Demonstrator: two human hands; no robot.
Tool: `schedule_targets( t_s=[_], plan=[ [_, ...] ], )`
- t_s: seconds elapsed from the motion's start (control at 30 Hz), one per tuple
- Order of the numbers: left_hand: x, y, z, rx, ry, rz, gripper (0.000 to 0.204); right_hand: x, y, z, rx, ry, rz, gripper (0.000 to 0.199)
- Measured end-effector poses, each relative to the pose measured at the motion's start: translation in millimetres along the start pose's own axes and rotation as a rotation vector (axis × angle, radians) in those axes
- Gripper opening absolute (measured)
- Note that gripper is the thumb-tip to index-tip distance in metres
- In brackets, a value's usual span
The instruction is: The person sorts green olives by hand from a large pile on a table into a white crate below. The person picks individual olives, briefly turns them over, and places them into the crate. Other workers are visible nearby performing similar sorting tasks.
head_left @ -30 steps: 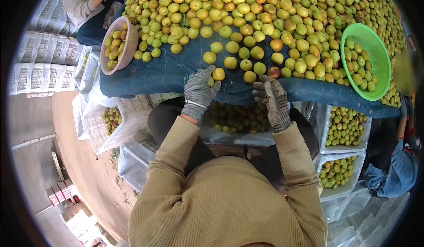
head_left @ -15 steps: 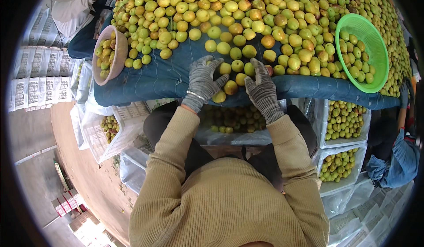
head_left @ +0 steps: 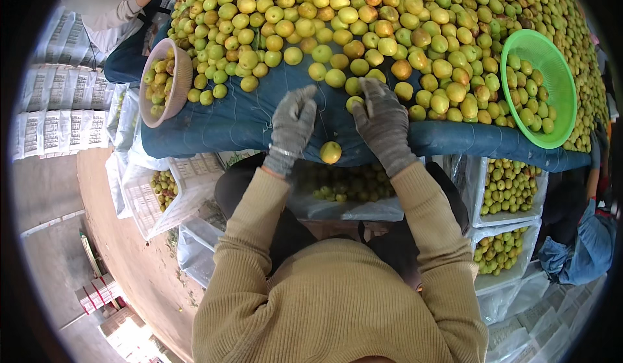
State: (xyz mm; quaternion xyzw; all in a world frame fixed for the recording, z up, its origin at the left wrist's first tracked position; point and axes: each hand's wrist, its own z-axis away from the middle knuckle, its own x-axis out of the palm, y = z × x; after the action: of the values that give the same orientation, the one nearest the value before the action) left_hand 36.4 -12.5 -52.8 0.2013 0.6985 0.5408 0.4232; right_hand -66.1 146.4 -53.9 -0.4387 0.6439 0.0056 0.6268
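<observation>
A large heap of round yellow-green fruit (head_left: 344,16), some with reddish-brown patches, covers a blue cloth (head_left: 214,126) in front of me. My left hand (head_left: 293,126), in a grey knitted glove, hovers over bare cloth, fingers loosely bent and nothing visible in them. My right hand (head_left: 383,126), gloved alike, reaches to the heap's near edge; its fingers are apart, and its thumb and fingertips meet a few fruits there. Between my wrists, one single fruit (head_left: 330,152) lies at the cloth's front edge. Below that edge, a shaded crate of fruit (head_left: 344,188) stands between my knees.
A pink basket (head_left: 181,87) at left and a green basket (head_left: 566,97) at right hold fruit. Lined white crates (head_left: 477,201) of fruit stand low at right, another crate (head_left: 139,204) at left. Other people's sleeves (head_left: 120,12) show at far left and far right (head_left: 584,243).
The cluster of fruit between my hands is gone from there, except one fruit at the front edge. My left hand has drawn slightly back from the heap.
</observation>
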Motion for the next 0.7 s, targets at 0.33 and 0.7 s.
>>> schedule_targets(
  t_s=[0.33, 0.7],
  plan=[
    [48.3, 51.7, -97.2, 0.100, -0.466, -0.989, 0.039, 13.5, -6.0, -11.0, -0.055, -0.330, 0.263, 0.038],
    [76.3, 33.1, -82.6, 0.230, -0.445, -0.880, 0.048, -31.1, -14.3, 26.2, 0.775, 0.281, -1.854, 0.038]
  ],
)
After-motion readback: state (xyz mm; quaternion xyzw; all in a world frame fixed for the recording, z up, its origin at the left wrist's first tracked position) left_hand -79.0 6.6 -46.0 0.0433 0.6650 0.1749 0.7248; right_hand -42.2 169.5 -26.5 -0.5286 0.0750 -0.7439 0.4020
